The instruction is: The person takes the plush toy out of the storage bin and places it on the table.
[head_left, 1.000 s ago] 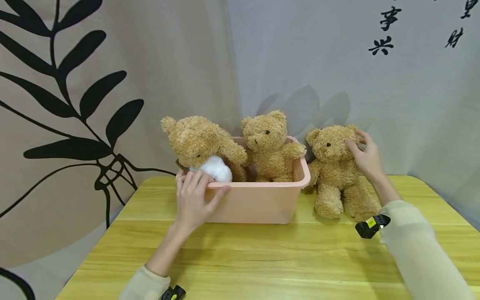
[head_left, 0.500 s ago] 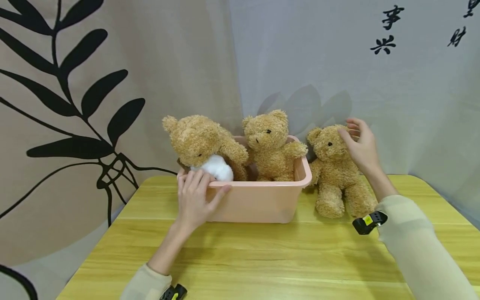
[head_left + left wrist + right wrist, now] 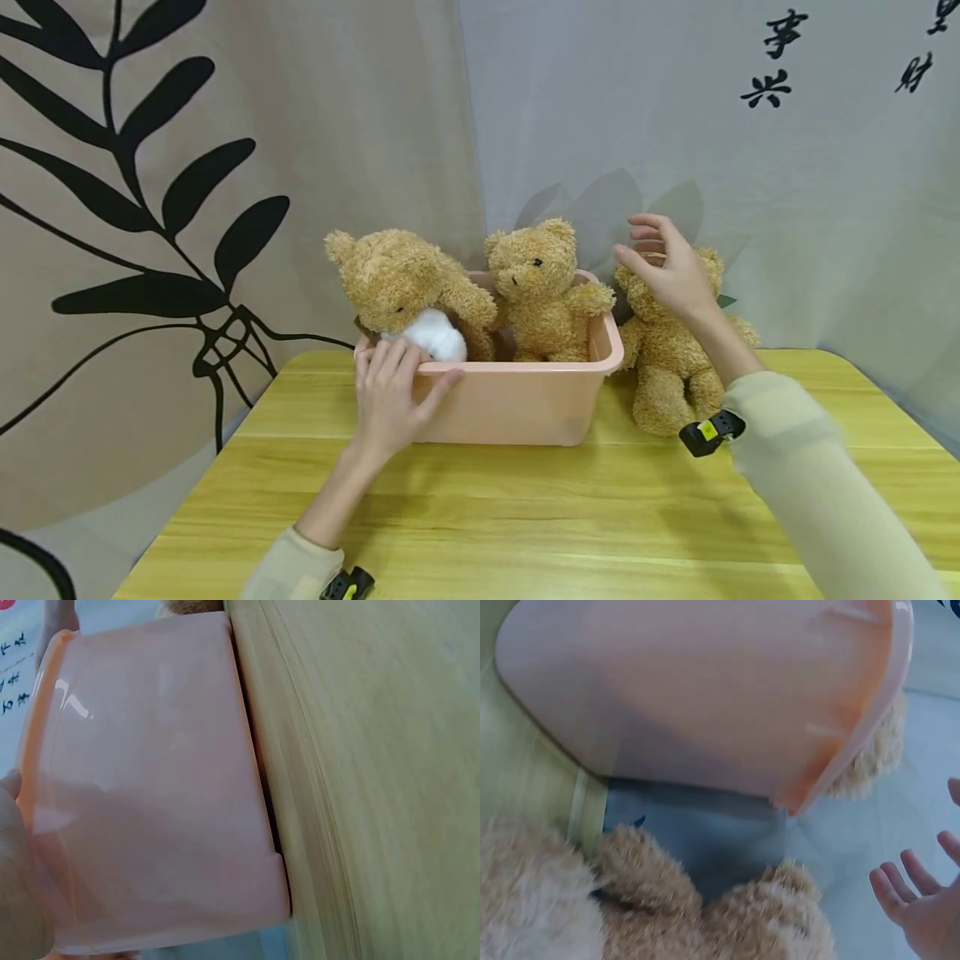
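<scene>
Slumped bear (image 3: 393,279) in pink bin (image 3: 517,404), 11 o'clock; white fluffy thing (image 3: 435,335) at 10. Left hand (image 3: 390,390) grips rim, 8 o'clock. Upright bear (image 3: 538,287) inside, 1 o'clock. Right hand (image 3: 672,268) holds nothing, fingers loosely bent, 2 o'clock. Third bear (image 3: 666,352) outside, 3 o'clock.

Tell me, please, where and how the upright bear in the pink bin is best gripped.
I'd probably take the upright bear by its upper body, coming from above with the right hand: its head and chest show over the front wall of the pink bin, which hides its legs.
</scene>
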A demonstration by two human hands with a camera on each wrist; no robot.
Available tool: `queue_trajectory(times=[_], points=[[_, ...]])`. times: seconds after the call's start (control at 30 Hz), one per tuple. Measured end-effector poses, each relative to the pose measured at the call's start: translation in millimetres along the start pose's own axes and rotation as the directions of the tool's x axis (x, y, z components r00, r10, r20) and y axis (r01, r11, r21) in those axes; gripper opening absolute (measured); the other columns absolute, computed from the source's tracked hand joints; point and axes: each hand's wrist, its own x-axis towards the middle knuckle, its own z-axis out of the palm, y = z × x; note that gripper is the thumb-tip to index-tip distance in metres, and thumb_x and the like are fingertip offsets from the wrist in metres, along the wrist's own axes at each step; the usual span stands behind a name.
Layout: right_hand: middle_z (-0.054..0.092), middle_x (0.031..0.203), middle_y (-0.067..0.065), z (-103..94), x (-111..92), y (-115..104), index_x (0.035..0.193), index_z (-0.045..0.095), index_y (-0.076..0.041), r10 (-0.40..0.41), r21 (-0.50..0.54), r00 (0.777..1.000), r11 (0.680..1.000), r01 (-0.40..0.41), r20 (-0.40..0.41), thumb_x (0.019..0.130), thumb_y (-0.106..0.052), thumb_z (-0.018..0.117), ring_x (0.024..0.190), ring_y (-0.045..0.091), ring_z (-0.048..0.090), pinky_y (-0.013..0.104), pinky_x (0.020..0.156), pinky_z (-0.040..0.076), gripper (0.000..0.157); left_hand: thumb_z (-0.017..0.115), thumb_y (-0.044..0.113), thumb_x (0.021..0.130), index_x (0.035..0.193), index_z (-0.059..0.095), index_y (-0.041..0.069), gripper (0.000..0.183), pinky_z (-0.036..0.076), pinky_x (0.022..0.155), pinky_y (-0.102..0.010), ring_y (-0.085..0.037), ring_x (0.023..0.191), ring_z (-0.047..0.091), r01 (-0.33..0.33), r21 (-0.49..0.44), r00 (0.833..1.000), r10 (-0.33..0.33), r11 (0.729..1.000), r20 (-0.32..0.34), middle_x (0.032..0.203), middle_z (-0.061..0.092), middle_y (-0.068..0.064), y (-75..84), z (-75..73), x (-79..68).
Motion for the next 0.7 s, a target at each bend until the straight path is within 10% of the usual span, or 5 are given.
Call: queue_trajectory(times=[0.7], points=[[0.029,0.16,0.015,58.1,22.8,-19.1,0.16,0.026,-0.025,-0.013,-0.199,0.957,0.977,0.073,0.289,0.092,-0.045,0.072,0.142,0.039,0.034,0.068,0.108,0.029,0.084,0.049,0.067,0.096,0.078,0.052,0.008,0.063,0.029,0.1,-0.069,-0.029,0.078,0.049,0.008,0.006,1.0,-0.008,1.0,-0.002,0.077,0.051,-0.005,-0.8,0.4,-0.7]])
